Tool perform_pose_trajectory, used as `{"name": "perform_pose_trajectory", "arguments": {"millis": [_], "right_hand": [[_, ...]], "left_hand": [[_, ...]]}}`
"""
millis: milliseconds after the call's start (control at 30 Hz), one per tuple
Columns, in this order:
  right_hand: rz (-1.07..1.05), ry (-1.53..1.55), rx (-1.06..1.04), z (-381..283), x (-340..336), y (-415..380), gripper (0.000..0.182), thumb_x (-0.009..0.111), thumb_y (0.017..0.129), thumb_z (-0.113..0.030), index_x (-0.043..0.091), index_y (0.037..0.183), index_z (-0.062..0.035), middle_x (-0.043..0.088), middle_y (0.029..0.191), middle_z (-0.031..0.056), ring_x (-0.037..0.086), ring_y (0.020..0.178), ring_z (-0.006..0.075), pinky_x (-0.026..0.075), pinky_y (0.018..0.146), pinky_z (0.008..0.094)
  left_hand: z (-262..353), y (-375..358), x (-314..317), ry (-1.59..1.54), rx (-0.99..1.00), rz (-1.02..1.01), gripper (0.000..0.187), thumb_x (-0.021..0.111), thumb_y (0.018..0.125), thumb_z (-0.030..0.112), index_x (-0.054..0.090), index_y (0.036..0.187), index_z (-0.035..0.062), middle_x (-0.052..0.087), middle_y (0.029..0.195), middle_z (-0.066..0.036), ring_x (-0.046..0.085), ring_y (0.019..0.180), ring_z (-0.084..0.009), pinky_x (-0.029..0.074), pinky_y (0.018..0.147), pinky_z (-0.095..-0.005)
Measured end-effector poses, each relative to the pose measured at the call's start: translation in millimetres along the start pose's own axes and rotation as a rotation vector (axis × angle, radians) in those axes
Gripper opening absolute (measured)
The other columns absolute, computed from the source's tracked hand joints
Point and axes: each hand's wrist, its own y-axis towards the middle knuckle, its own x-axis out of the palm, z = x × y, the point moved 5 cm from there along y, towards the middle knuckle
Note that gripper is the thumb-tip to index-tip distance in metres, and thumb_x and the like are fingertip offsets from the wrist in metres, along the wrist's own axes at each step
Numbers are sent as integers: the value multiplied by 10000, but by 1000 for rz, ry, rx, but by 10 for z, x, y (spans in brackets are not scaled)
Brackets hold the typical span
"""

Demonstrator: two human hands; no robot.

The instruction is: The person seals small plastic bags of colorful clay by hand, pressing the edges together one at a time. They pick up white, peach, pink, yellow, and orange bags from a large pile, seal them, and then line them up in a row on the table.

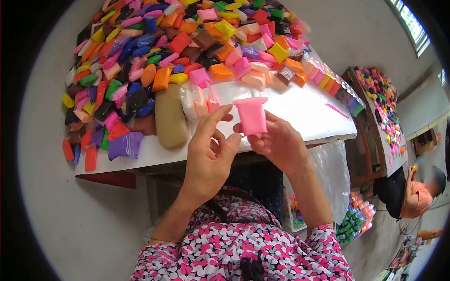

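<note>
A small pink packet (253,117) with a flared top edge is held upright over the front edge of the white tabletop. My right hand (281,143) grips it from the right and below, its fingers behind the packet. Just left of the packet is my left hand (211,150), fingers apart and curved, with nothing visible held in it; its thumb tip is close to the packet's lower left corner. Beyond my left hand lie clear-wrapped white and peach packets (194,100) and a large olive-brown block (170,117).
Many coloured packets (178,42) are heaped across the white table (300,112). A row of wrapped packets (330,82) lines its right edge, near a pink strip (336,110). A clear plastic bag (328,173) hangs below. Another person (415,196) sits at right near a second heaped table.
</note>
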Motion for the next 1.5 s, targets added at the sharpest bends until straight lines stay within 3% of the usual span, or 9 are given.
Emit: {"name": "perform_pose_trajectory", "arguments": {"millis": [233, 333, 500, 633, 767, 967, 1300, 1400, 1500], "right_hand": [[263, -289, -69, -166, -171, 41, 432, 584, 909, -167, 506, 1290, 19, 642, 1013, 73, 573, 771, 73, 463, 640, 203], [241, -654, -115, -398, -181, 276, 426, 623, 896, -164, 525, 1275, 5, 635, 935, 39, 577, 766, 88, 465, 643, 222], [205, -996, -177, -562, -168, 857, 442, 677, 855, -151, 540, 1232, 34, 677, 944, 105, 627, 772, 133, 508, 682, 276], [207, -1134, -212, -466, -359, 1242, 422, 720, 811, -145, 590, 1158, 58, 684, 947, 116, 664, 821, 157, 540, 732, 291], [246, -1175, -236, -393, -403, 1449, 424, 735, 790, -195, 590, 1101, 54, 680, 961, 156, 666, 833, 211, 541, 739, 326], [304, -1348, -333, -361, -218, 1775, 391, 712, 740, -164, 574, 1039, 45, 639, 928, 228, 638, 865, 350, 504, 735, 421], [245, -1433, -389, -271, -168, 1751, 332, 665, 774, -122, 550, 1051, 22, 532, 1138, 240, 549, 1047, 368, 461, 851, 423], [270, -1581, -610, -382, -171, 1574, 305, 696, 797, -120, 612, 1048, 32, 623, 931, 164, 649, 792, 256, 524, 698, 355], [281, -1541, -442, -546, -375, 1462, 217, 677, 783, -136, 617, 945, -4, 618, 974, 178, 620, 929, 338, 494, 811, 418]], "left_hand": [[-23, -109, 38, 53, 53, 104, 433, 544, 887, -53, 527, 1317, -6, 607, 1177, -85, 470, 721, -46, 440, 688, -192], [35, -162, -172, 332, 308, 162, 330, 582, 846, -70, 613, 1171, -16, 640, 1072, -123, 562, 705, -129, 472, 621, -237], [34, -120, -514, 505, 472, 365, 217, 557, 873, -80, 648, 1066, -41, 664, 970, -168, 651, 851, -284, 507, 768, -341], [-160, -60, -810, 571, 399, 460, 220, 503, 934, -37, 648, 1097, -14, 641, 1000, -51, 504, 694, -59, 400, 576, -191], [-309, -65, -904, 280, 388, 462, 212, 489, 938, -16, 644, 1083, -6, 640, 955, -55, 398, 580, -19, 309, 499, -176], [-405, -55, -947, -15, 337, 538, 193, 471, 928, 15, 643, 1005, -24, 631, 918, -80, 372, 524, -19, 270, 463, -171], [-420, -69, -979, -80, 363, 499, 204, 460, 903, 26, 639, 966, -51, 621, 940, -131, 397, 548, -36, 308, 484, -175], [-419, -106, -986, -78, 404, 541, 215, 458, 886, 26, 633, 964, -70, 628, 952, -162, 427, 545, -69, 333, 477, -196], [-401, -218, -980, 12, 494, 579, 226, 460, 855, 24, 630, 966, -73, 637, 971, -188, 475, 576, -127, 387, 492, -227]]}}
